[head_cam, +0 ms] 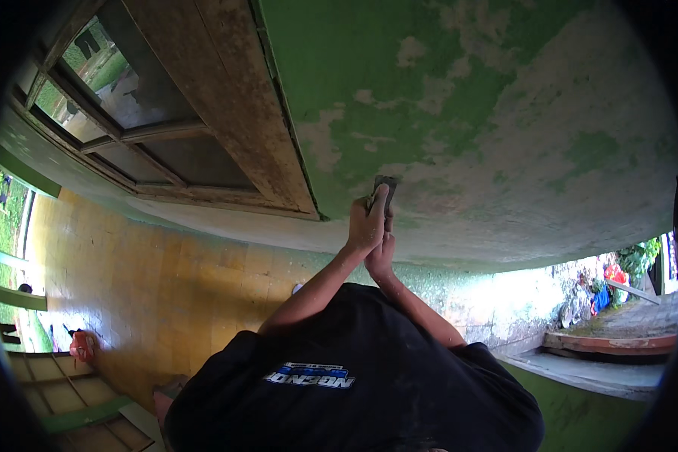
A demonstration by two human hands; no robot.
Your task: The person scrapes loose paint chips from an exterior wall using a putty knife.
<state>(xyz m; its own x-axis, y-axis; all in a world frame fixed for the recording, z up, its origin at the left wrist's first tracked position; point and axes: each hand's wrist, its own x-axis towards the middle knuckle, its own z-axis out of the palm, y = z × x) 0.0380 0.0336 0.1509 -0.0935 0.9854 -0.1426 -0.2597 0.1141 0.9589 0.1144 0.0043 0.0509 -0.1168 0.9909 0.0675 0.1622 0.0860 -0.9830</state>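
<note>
My left hand point(368, 223) is closed around a flat dark grey hand tool point(387, 189), its thumb along the tool's face. Whether it is a scraper or a sanding pad, I cannot tell. The tool's far end lies at the green painted wall point(339, 73), beside pale bare patches point(463, 192). Just below and partly behind the left hand is my right hand point(379, 257). Its fingers are largely hidden, so its hold on the tool or on the left hand is unclear. Both forearms reach up from a black shirt and carry light specks.
A worn wooden window frame point(243, 90) with glass panes stands left of the hands. Yellowish floor tiles point(147, 265) lie at left, with a red-orange bag-like object point(82, 346). At right are a ledge with a reddish edge point(610, 343), a blue item point(600, 300) and plants point(638, 260).
</note>
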